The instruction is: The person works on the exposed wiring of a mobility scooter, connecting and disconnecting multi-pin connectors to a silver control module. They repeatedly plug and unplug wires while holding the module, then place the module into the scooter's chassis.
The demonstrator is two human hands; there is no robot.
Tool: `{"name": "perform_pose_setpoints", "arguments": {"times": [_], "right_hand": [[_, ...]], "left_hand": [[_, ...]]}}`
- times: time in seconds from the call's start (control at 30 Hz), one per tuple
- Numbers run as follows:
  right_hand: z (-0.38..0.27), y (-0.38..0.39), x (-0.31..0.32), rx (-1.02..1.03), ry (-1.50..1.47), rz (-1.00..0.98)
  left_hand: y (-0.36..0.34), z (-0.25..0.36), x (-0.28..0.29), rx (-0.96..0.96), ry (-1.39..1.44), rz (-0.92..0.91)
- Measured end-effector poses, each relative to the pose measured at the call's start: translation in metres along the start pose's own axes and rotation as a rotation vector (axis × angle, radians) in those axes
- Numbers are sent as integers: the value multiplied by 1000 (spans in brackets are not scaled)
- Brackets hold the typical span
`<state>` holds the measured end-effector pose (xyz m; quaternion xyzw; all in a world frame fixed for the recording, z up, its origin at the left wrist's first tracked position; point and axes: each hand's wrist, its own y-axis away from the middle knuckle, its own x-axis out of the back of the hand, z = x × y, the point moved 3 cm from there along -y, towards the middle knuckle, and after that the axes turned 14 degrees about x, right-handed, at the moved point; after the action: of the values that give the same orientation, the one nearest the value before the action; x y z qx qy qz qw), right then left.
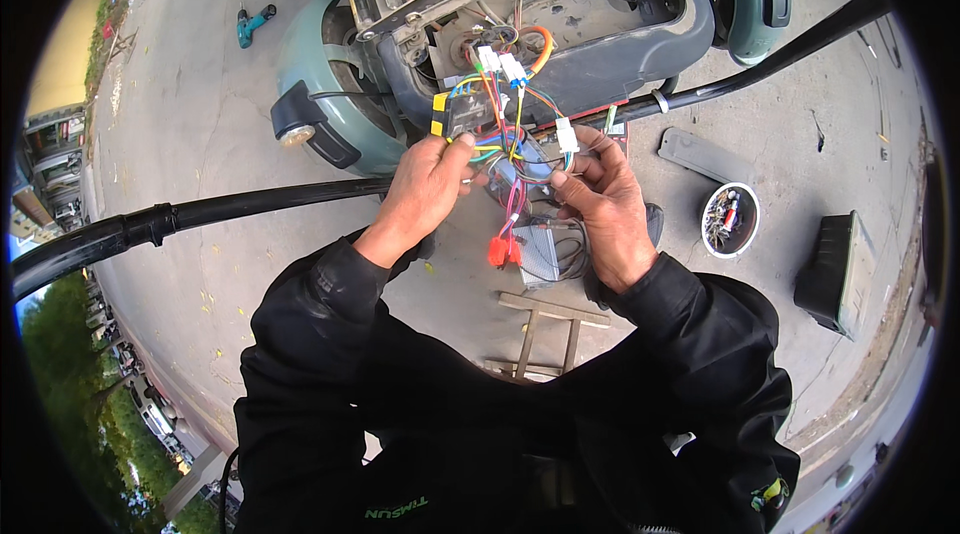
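A tangle of coloured wires (516, 139) hangs in front of me from an opened vehicle front (610, 59). My left hand (422, 192) is closed on the left side of this wire bundle, thumb against the fingers. My right hand (608, 206) pinches thin wires just below a white plug connector (566, 135). Two more white connectors (512, 70) sit higher in the bundle, near an orange sleeve (544, 52). Below the hands dangle red connectors (503, 251) on purple and red wires. Under them is a finned silver metal box (538, 256) with dark cables.
Black bars (255, 200) stick out on both sides of the vehicle. On the ground are a teal cordless drill (254, 25), a white tub of small parts (731, 221), a grey flat panel (703, 156), a black crate (833, 272) and a wooden stool (540, 329) close by me.
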<state>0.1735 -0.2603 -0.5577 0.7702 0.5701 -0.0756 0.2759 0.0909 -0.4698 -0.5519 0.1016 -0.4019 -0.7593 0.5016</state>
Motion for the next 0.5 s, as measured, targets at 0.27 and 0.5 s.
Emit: {"name": "perform_pose_setpoints", "arguments": {"times": [0.27, 0.5], "right_hand": [[3, -12, 3, 92, 138, 47], [5, -12, 7, 86, 199, 110]], "left_hand": [[4, -8, -9, -80, 3, -107], [2, -19, -19, 76, 73, -211]]}}
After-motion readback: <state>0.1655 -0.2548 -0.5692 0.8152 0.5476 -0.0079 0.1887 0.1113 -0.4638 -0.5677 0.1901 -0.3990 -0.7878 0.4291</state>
